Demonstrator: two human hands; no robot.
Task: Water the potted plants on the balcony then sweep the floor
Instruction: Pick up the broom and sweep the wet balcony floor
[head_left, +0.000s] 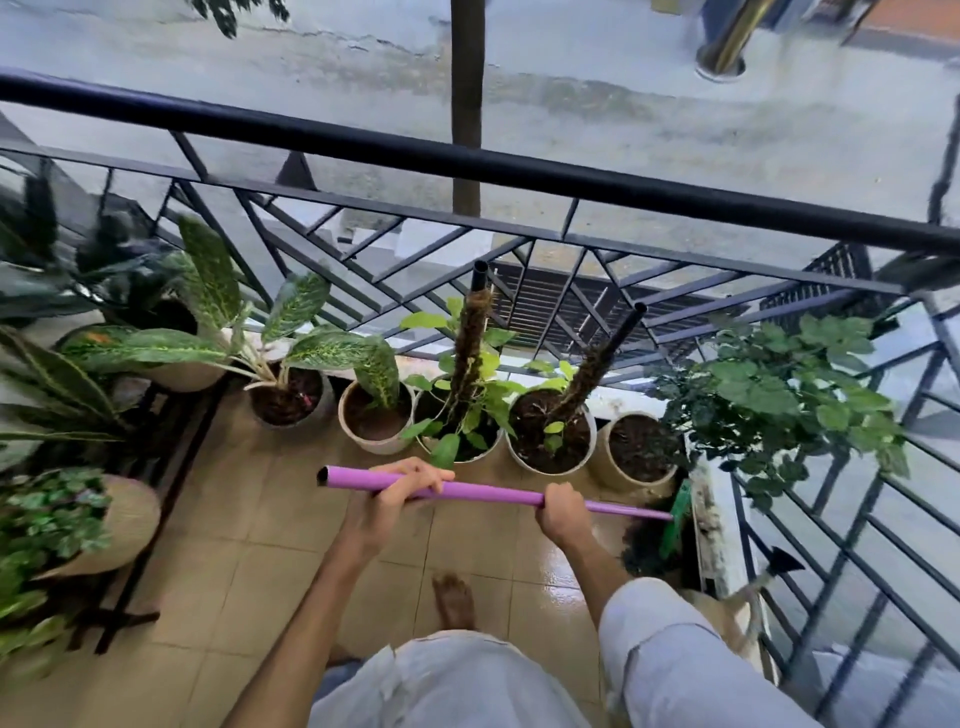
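— What were your hands doing?
— My left hand (399, 491) was curled tight, arm bare and reaching out. My right hand (563, 512) was curled tight too, sleeve rolled up. One bare foot (456, 600) stood below.

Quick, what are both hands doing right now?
Left hand: fingers curled round the purple broom handle.
Right hand: fingers also curled round the handle, nearer the broom head.

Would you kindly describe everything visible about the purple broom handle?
The purple broom handle is a smooth, hollow-ended tube, seemingly plastic, held nearly level above the tiled floor. The left hand grips near its open end, the right hand farther along. Its far end meets a green broom head beside the pots.
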